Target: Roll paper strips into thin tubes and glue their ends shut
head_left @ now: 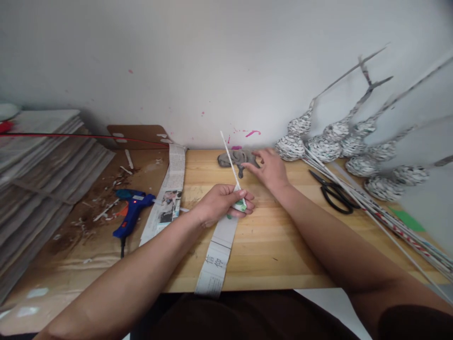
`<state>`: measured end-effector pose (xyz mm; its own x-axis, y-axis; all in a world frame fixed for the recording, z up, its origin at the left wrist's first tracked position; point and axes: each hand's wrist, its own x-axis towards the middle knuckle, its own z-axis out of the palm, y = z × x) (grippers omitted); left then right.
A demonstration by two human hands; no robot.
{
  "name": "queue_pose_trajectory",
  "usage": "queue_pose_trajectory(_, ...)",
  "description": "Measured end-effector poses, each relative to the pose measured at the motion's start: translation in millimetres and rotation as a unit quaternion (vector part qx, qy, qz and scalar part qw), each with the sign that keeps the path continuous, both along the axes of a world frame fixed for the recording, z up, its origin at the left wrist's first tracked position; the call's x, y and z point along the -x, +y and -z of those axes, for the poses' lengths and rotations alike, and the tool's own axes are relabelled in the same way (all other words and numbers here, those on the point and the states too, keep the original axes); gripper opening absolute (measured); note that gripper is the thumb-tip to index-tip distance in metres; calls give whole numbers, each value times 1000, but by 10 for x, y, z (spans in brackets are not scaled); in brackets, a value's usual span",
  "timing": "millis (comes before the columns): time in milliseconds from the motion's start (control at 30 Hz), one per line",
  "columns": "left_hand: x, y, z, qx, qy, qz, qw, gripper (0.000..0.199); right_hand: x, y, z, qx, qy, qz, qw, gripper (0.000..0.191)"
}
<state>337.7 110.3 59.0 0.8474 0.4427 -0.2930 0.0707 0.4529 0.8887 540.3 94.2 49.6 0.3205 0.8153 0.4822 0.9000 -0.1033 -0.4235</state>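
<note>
My left hand [228, 200] is closed around the lower part of a thin white stick [230, 158] and the top end of a newspaper strip [215, 255]. The stick slants up to the left above the fingers. Below them the strip hangs down across the wood to the table's front edge, and some green print shows at the grip. Farther back, my right hand [271, 167] is open, thumb and fingers apart. Its fingertips are at the right end of a soft-looking grey lump [235, 157], perhaps clay or cloth; whether they touch it I cannot tell.
A blue glue gun [132, 215] with a red light lies on cardboard at left, beside newspaper strips [163, 208] and a tall stack of newspaper [38, 174]. Black scissors [336, 196], rolled paper sticks [382, 212] and several woven paper gourds [290, 147] are at right, against the wall.
</note>
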Motion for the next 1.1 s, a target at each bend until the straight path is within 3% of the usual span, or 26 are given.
queue_pose_trajectory(67, 4, 9, -16, -5, 8, -5, 1000, 34, 101, -40, -53, -17, 72, -72, 995, 38)
queue_pose_trajectory(133, 5, 17, -21, -5, 10, -8, 1000, 32, 193, -72, -94, 28, 222, -157, 962, 37)
queue_pose_trajectory(233, 1, 28, -8, -5, 7, -7, 1000, 32, 270, -109, -147, 137, 443, -253, 849, 34)
queue_pose_trajectory(300, -3, 31, 11, -9, 3, -3, 1000, 32, 285, -135, -188, 205, 517, -302, 774, 40)
queue_pose_trajectory(333, -4, 30, 22, -12, 3, -1, 1000, 33, 288, -148, -208, 227, 537, -318, 747, 42)
queue_pose_trajectory(400, -7, 24, 43, -17, -2, 7, 1000, 34, 301, -168, -236, 240, 564, -320, 722, 43)
queue_pose_trajectory(633, -7, -9, 66, -34, 5, 11, 999, 37, 383, -150, -225, 176, 604, -223, 744, 29)
queue_pose_trajectory(833, -9, -12, 43, -34, 14, 12, 999, 35, 358, -174, -268, 237, 582, -277, 727, 33)
queue_pose_trajectory(1000, -13, -27, 42, -36, 18, 3, 999, 32, 376, -169, -248, 186, 606, -220, 742, 26)
queue_pose_trajectory(1100, -10, -25, 45, -37, 17, 7, 999, 32, 375, -173, -254, 207, 593, -256, 734, 29)
